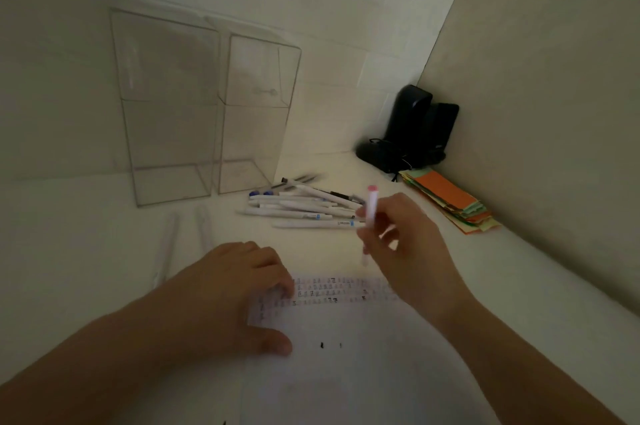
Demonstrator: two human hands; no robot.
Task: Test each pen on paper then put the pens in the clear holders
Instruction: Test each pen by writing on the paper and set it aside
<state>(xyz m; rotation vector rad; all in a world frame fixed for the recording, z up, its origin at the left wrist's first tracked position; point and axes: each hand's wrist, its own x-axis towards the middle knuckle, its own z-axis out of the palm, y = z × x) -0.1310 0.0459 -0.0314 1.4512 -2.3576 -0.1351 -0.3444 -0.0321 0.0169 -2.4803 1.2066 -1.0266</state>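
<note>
My right hand [407, 248] grips a white pen with a pink cap end [370, 210], held upright just above the paper [346, 338]. My left hand [239, 289] presses flat on the left part of that sheet, which carries rows of small ink marks. A pile of several white pens [304, 208] lies on the table behind the paper. Two tall clear holders [166, 106] [256, 113] stand side by side at the back left; they look empty. Two faint white pens [169, 244] lie left of my left hand.
A black device with a cable [412, 130] sits in the back right corner. A stack of coloured paper strips [450, 199] lies along the right wall. Walls close in at the back and on the right.
</note>
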